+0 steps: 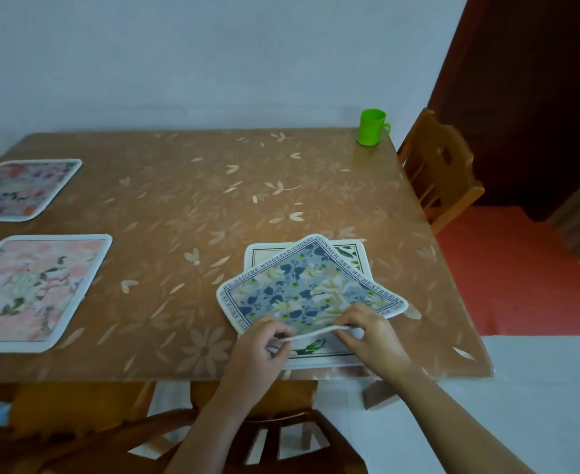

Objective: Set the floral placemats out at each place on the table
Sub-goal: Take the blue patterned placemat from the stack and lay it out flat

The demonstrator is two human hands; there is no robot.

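Observation:
A blue floral placemat (pixel 302 285) lies turned at an angle on top of a white placemat with green leaves (pixel 350 253) near the table's front right edge. My left hand (pixel 261 350) and my right hand (pixel 374 336) both pinch the blue mat's near edge, which is lifted a little off the mat below. A pink floral placemat (pixel 32 292) lies flat at the front left. Another pink and purple floral placemat (pixel 22 188) lies flat at the far left.
The brown table (pixel 213 186) has a leaf-patterned cover. A green plastic cup (pixel 372 127) stands at its far right corner. One wooden chair (pixel 442 172) stands at the right side, another (pixel 247 436) is just below my arms.

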